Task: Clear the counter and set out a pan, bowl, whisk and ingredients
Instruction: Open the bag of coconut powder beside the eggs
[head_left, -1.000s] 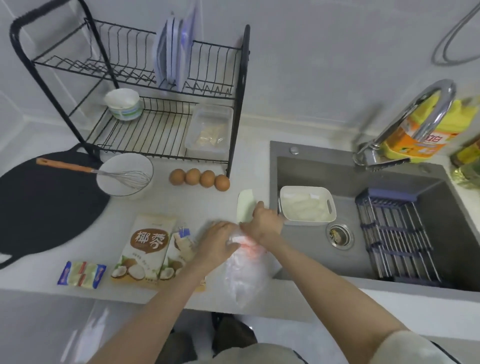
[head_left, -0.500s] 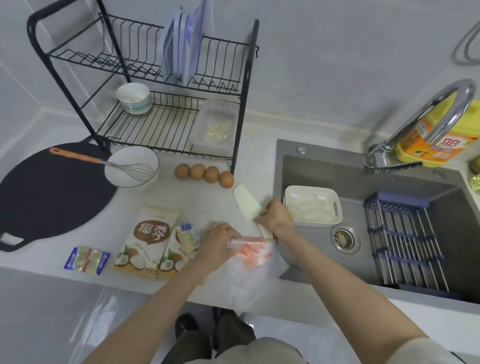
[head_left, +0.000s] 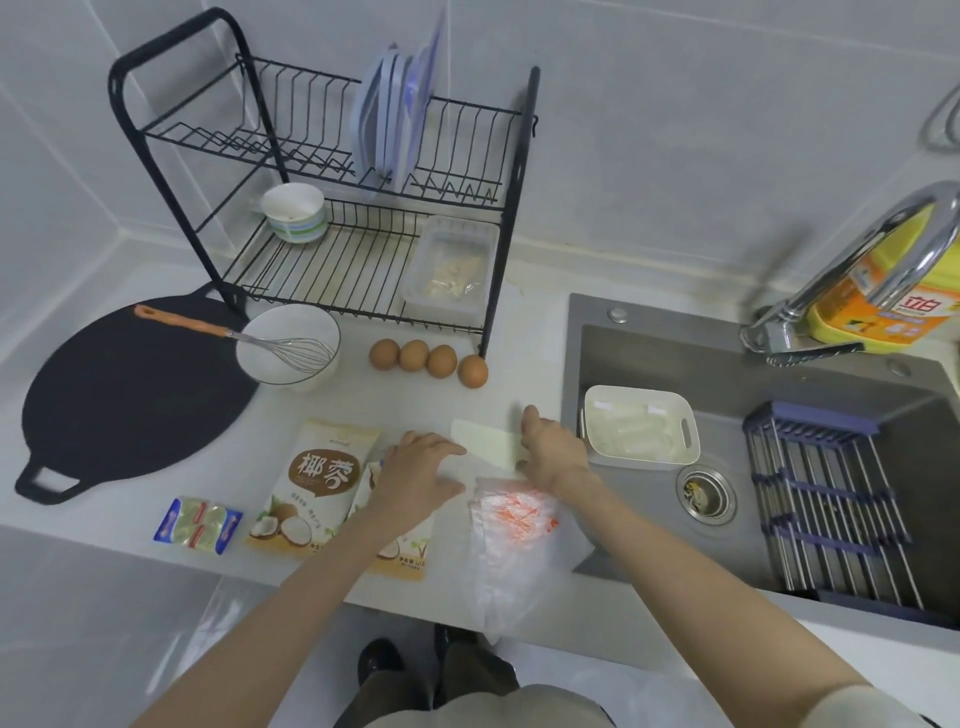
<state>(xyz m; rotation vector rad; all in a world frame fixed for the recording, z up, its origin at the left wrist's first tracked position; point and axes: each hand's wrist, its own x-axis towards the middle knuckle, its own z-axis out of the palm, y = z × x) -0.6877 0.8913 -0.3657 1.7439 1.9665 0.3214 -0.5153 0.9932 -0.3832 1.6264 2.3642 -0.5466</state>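
Fingers of the right hand (head_left: 553, 452) curl over the right end of a pale scraper (head_left: 485, 446) lying on the counter (head_left: 104, 514), though how firmly they pinch it is hidden under the hand. Left hand (head_left: 415, 475) lies flat, fingers loosely spread, covering part of the second coconut packet (head_left: 400, 545) and touching the scraper's left edge. A clear bag (head_left: 511, 540) lies just below the right wrist, hanging over the counter's edge.

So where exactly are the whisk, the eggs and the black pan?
whisk (head_left: 283, 347): head view, on the wire loops resting in the white bowl.
eggs (head_left: 414, 355): head view, on the second egg from the left in the row of four.
black pan (head_left: 124, 395): head view, on the middle of its flat surface.
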